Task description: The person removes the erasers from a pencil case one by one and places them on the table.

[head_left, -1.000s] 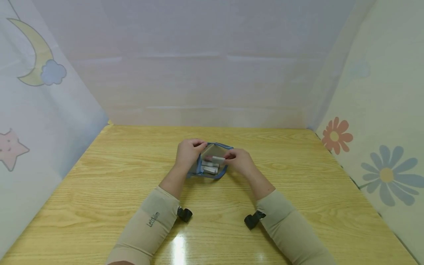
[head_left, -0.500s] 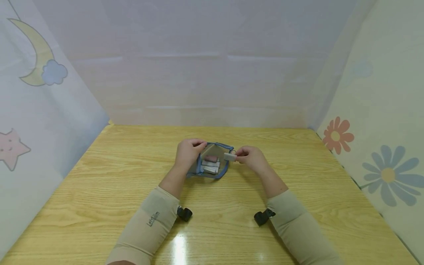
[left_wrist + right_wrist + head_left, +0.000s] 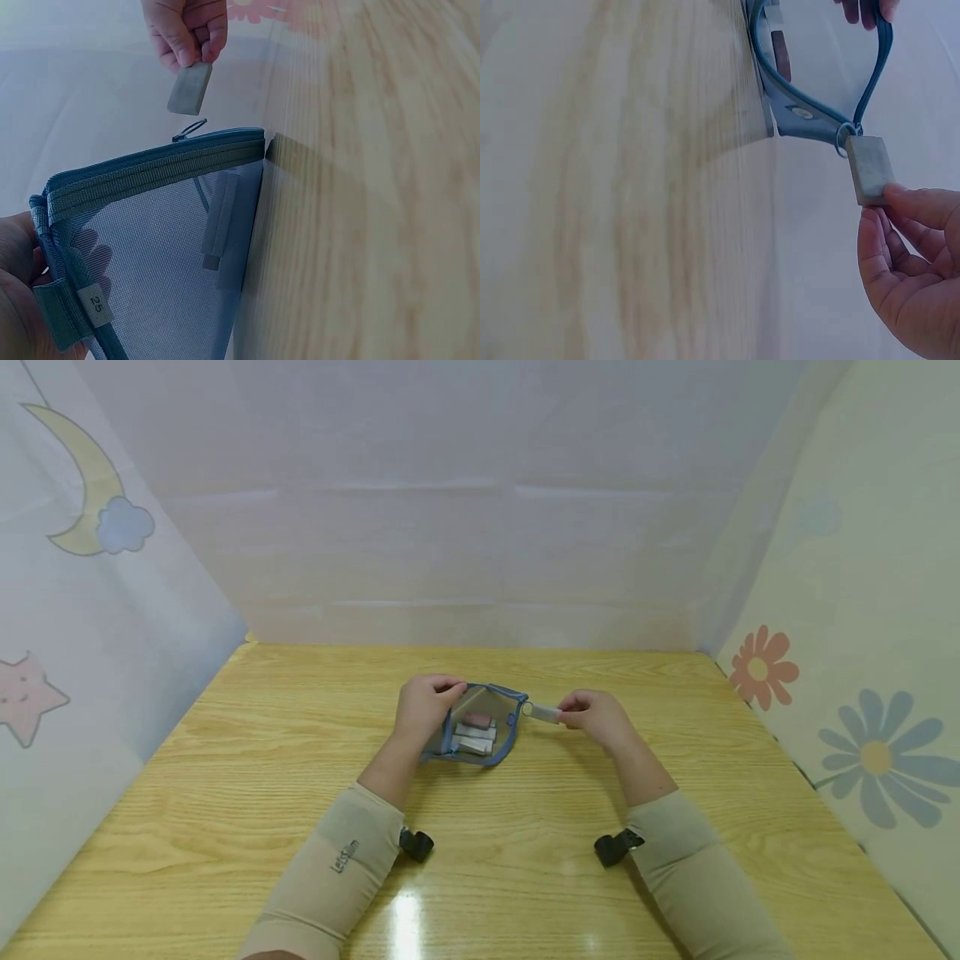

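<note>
A blue mesh zip pouch (image 3: 154, 262) stands on the table with its zipped mouth spread wide. My left hand (image 3: 425, 706) pinches the rim at the pouch's left end between thumb and fingers. To the right of the mouth, my right hand (image 3: 602, 720) holds a small grey-white eraser (image 3: 871, 171) by one end, between thumb and fingertips. The eraser is outside the pouch, beside the zip's pull ring (image 3: 844, 139). Inside lie several small blocks, among them a pink block (image 3: 477, 719) and a white block (image 3: 476, 732).
The wood-grain table (image 3: 495, 860) stretches around the pouch on all sides. A pale sheet (image 3: 480, 543) rises behind it, with printed side panels at left and right. Both forearms wear beige sleeves with black wrist cameras.
My right hand has drawn the eraser rightward, out of the pouch's mouth and past its rim. The left hand keeps its hold on the rim, nearly still.
</note>
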Demonstrator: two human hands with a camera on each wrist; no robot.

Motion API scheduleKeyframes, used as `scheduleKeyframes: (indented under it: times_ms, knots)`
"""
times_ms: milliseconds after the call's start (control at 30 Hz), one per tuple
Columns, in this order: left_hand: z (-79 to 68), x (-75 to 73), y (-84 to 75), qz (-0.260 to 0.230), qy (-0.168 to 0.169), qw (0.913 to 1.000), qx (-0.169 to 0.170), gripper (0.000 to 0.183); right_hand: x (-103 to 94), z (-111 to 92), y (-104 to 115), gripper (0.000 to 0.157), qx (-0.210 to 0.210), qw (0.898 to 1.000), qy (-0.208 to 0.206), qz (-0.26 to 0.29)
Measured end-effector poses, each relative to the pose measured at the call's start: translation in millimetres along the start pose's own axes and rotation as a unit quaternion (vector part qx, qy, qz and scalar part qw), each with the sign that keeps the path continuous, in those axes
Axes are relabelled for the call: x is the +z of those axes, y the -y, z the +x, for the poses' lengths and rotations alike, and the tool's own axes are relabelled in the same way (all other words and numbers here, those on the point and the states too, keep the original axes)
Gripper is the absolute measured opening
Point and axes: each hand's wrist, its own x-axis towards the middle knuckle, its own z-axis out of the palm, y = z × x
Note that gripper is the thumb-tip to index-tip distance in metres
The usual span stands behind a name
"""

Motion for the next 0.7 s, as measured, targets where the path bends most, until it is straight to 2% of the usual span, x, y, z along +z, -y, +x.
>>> scheduleKeyframes:
  times_ms: [400,700]
  knots:
    - [-0.1,2.3,1.4,0.004,0.001,0.9999,0.011,0.017,-9.0,3,-22,0.018,0.026,1.000,0.003,0.013]
    - [-0.7,1.9,0.6,0.013,0.006,0.9998,0.017,0.017,-14.5,2,-30,0.016,0.042,0.999,0.015,-0.002]
